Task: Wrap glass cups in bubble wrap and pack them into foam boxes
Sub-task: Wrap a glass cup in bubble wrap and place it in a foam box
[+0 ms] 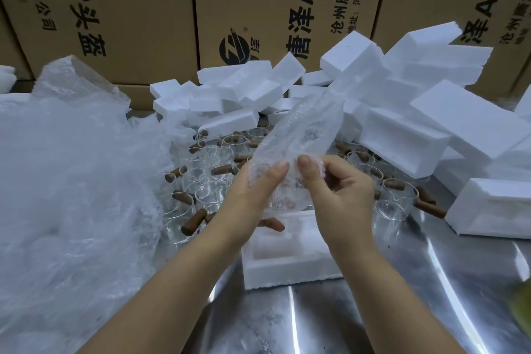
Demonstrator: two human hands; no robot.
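Bubble wrap [301, 129] between pinching fingers [309, 171] of left hand [253, 190] and right hand [342, 195]

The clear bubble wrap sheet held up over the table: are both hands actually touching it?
Touching. The head view shows the left hand and the right hand both pinching the clear bubble wrap sheet at its near end.

We find bare table [431, 296] only at near right; glass cups [201, 190] crowd the middle, bubble wrap heap [71, 167] walls the left, foam boxes [431, 123] block behind.
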